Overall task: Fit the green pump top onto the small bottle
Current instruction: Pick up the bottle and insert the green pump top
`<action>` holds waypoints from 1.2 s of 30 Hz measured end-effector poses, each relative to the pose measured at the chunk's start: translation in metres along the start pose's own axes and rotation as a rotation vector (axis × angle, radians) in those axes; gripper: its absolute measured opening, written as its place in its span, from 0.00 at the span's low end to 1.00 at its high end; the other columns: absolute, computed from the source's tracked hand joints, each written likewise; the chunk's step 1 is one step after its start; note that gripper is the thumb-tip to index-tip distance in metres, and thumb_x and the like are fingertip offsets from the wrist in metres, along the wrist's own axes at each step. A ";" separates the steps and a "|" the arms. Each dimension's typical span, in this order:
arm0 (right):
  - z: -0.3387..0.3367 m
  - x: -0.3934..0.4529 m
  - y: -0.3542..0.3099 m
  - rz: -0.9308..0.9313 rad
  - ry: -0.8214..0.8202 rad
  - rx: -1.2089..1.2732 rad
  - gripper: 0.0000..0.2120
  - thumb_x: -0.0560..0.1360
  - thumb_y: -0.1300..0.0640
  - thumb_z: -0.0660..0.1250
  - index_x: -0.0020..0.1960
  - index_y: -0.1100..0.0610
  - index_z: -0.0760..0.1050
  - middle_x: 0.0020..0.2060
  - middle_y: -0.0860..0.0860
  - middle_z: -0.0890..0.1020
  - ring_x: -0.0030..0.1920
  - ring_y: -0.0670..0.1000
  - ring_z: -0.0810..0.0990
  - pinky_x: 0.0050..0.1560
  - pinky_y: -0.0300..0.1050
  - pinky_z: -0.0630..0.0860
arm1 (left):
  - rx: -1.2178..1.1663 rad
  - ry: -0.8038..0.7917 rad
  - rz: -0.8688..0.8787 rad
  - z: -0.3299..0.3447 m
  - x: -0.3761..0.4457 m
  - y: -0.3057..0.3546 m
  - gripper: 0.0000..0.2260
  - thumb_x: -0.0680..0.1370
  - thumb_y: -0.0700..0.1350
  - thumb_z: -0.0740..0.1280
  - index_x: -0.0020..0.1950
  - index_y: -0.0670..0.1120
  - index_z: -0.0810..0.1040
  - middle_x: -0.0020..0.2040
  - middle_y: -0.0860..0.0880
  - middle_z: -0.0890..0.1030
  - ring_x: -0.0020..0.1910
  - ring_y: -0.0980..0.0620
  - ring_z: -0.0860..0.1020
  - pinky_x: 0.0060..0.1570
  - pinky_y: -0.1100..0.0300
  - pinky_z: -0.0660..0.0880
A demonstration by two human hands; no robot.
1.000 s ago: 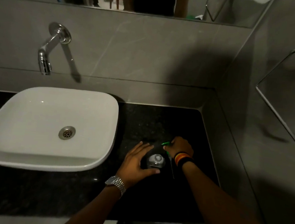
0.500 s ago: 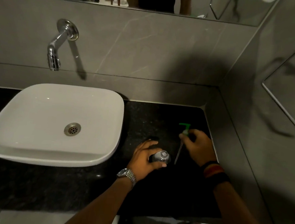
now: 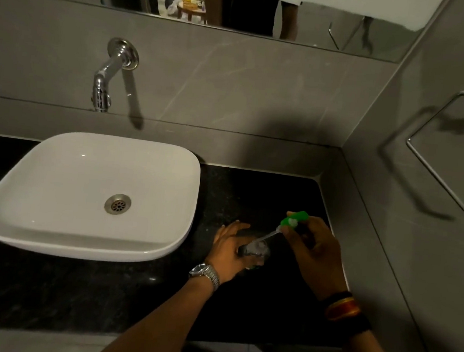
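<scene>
Green plastic pump top [image 3: 294,218] pinched in my right hand [image 3: 313,246], its clear dip tube slanting toward the small clear bottle [image 3: 255,250] gripped in my left hand [image 3: 231,250] on the black counter [image 3: 251,197], wanted straightening upright before seating, I judged.

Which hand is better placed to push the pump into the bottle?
The right hand: it holds the green pump top, tube aimed toward the small bottle mouth. The left hand steadies that bottle.
</scene>
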State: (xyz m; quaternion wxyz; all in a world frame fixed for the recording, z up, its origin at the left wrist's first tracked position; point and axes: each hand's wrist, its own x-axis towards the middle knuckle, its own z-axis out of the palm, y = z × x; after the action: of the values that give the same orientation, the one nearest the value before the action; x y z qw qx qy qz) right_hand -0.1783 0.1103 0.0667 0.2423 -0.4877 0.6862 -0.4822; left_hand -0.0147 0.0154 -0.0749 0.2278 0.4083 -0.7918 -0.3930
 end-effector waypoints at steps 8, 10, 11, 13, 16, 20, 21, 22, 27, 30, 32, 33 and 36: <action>-0.006 -0.003 -0.018 -0.104 0.033 -0.088 0.06 0.75 0.55 0.71 0.52 0.50 0.78 0.49 0.48 0.79 0.47 0.38 0.80 0.44 0.24 0.73 | 0.038 -0.012 -0.009 -0.002 0.002 0.001 0.25 0.69 0.61 0.76 0.65 0.59 0.80 0.74 0.54 0.69 0.78 0.52 0.59 0.76 0.53 0.46; -0.007 -0.003 -0.018 -0.121 0.046 -0.111 0.06 0.75 0.54 0.71 0.51 0.48 0.77 0.47 0.46 0.78 0.47 0.38 0.79 0.43 0.25 0.73 | 0.024 -0.005 -0.006 -0.002 0.002 0.002 0.25 0.69 0.61 0.77 0.65 0.60 0.79 0.74 0.55 0.70 0.77 0.52 0.60 0.75 0.55 0.47; -0.006 -0.003 -0.016 -0.122 0.042 -0.137 0.06 0.74 0.53 0.71 0.50 0.47 0.77 0.47 0.46 0.78 0.46 0.40 0.79 0.43 0.26 0.73 | 0.011 -0.003 -0.003 -0.002 0.002 0.001 0.25 0.69 0.61 0.77 0.65 0.61 0.79 0.74 0.55 0.70 0.77 0.52 0.60 0.75 0.54 0.48; -0.003 0.000 -0.007 -0.091 0.019 -0.163 0.05 0.74 0.53 0.71 0.48 0.45 0.77 0.47 0.46 0.78 0.46 0.41 0.78 0.43 0.26 0.72 | -0.016 0.000 0.012 -0.001 0.003 -0.001 0.25 0.69 0.61 0.77 0.65 0.62 0.79 0.73 0.55 0.70 0.77 0.52 0.61 0.76 0.52 0.49; 0.012 0.002 0.009 -0.028 -0.045 -0.163 0.10 0.74 0.56 0.71 0.44 0.41 0.75 0.46 0.44 0.77 0.47 0.37 0.78 0.47 0.29 0.73 | -0.030 0.014 0.033 0.001 0.003 -0.004 0.26 0.68 0.63 0.75 0.65 0.63 0.78 0.73 0.56 0.71 0.77 0.52 0.61 0.77 0.47 0.52; 0.032 0.003 0.036 0.057 -0.228 -0.314 0.08 0.72 0.55 0.71 0.50 0.46 0.79 0.50 0.45 0.78 0.50 0.44 0.80 0.56 0.48 0.79 | -0.015 0.014 0.031 0.002 0.003 -0.003 0.29 0.67 0.68 0.71 0.67 0.62 0.77 0.74 0.54 0.70 0.77 0.52 0.60 0.78 0.47 0.50; 0.034 0.002 0.039 0.073 -0.268 -0.354 0.09 0.72 0.56 0.71 0.52 0.48 0.80 0.50 0.46 0.79 0.51 0.46 0.80 0.57 0.49 0.79 | -0.005 0.007 0.027 0.001 0.002 0.000 0.30 0.67 0.68 0.70 0.68 0.62 0.77 0.74 0.54 0.69 0.78 0.52 0.59 0.78 0.47 0.49; 0.037 0.002 0.040 0.089 -0.287 -0.369 0.10 0.71 0.57 0.71 0.53 0.49 0.79 0.51 0.47 0.79 0.52 0.48 0.80 0.58 0.50 0.78 | 0.007 0.001 0.021 0.000 0.002 0.001 0.30 0.68 0.68 0.70 0.68 0.62 0.76 0.75 0.54 0.69 0.78 0.51 0.59 0.78 0.48 0.48; 0.043 0.007 0.036 0.140 -0.244 -0.508 0.13 0.71 0.52 0.70 0.55 0.51 0.78 0.51 0.49 0.79 0.52 0.52 0.80 0.53 0.50 0.78 | 0.029 -0.020 0.010 -0.005 0.004 0.004 0.29 0.69 0.65 0.72 0.69 0.59 0.77 0.75 0.54 0.69 0.79 0.52 0.57 0.78 0.50 0.45; 0.043 0.013 0.030 0.145 -0.235 -0.603 0.15 0.70 0.46 0.69 0.53 0.51 0.78 0.50 0.50 0.79 0.49 0.54 0.80 0.49 0.51 0.78 | 0.040 -0.001 0.024 -0.004 0.006 0.002 0.29 0.68 0.65 0.72 0.67 0.58 0.78 0.75 0.54 0.69 0.79 0.53 0.57 0.76 0.53 0.43; 0.043 0.013 0.027 0.133 -0.237 -0.684 0.15 0.71 0.44 0.68 0.53 0.51 0.77 0.50 0.50 0.78 0.49 0.54 0.80 0.48 0.50 0.77 | 0.039 0.007 0.039 -0.004 0.007 0.000 0.27 0.69 0.63 0.73 0.66 0.57 0.79 0.75 0.55 0.69 0.78 0.55 0.56 0.77 0.52 0.43; 0.043 0.013 0.026 0.128 -0.249 -0.724 0.15 0.72 0.44 0.68 0.53 0.51 0.76 0.51 0.50 0.78 0.50 0.54 0.80 0.48 0.49 0.76 | 0.040 0.010 0.047 -0.003 0.008 -0.001 0.25 0.70 0.62 0.74 0.66 0.57 0.79 0.75 0.55 0.69 0.77 0.57 0.55 0.78 0.51 0.42; 0.042 0.014 0.025 0.094 -0.293 -0.777 0.14 0.73 0.48 0.66 0.55 0.53 0.75 0.54 0.51 0.77 0.53 0.55 0.80 0.50 0.49 0.75 | 0.058 0.023 0.074 0.000 0.009 0.000 0.23 0.71 0.59 0.74 0.65 0.57 0.80 0.76 0.54 0.68 0.77 0.60 0.52 0.77 0.55 0.36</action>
State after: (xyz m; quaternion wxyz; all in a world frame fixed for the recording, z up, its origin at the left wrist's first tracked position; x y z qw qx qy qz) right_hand -0.1616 0.0815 0.0286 0.1570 -0.5744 0.7969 -0.1015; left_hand -0.0196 0.0081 -0.0741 0.2393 0.3895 -0.8147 -0.3567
